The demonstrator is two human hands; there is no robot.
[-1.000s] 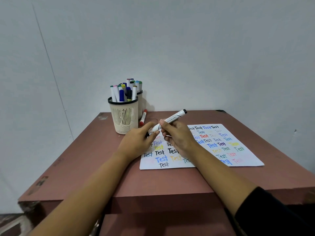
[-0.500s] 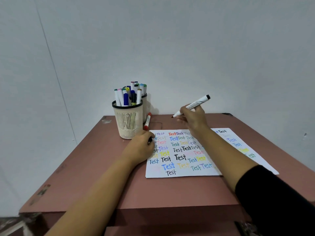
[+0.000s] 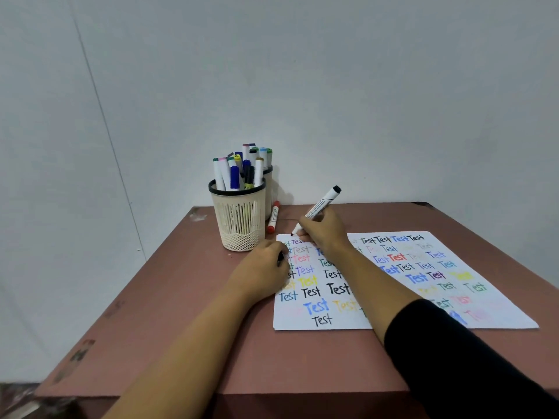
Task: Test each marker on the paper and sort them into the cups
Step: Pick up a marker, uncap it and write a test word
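Both forearms reach to centre frame; left hand (image 3: 261,269) curls round a dark cap (image 3: 280,257), right hand (image 3: 325,234) pinches a marker (image 3: 320,204).

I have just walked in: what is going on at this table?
A person is testing markers. The right hand holds a black marker with its tip at the far left corner of the paper, which is covered with the word Test in many colours. The left hand rests at the paper's left edge and pinches something small and black, probably the cap. Behind stand a front cup and a back cup, both with markers. A red marker lies on the table beside them.
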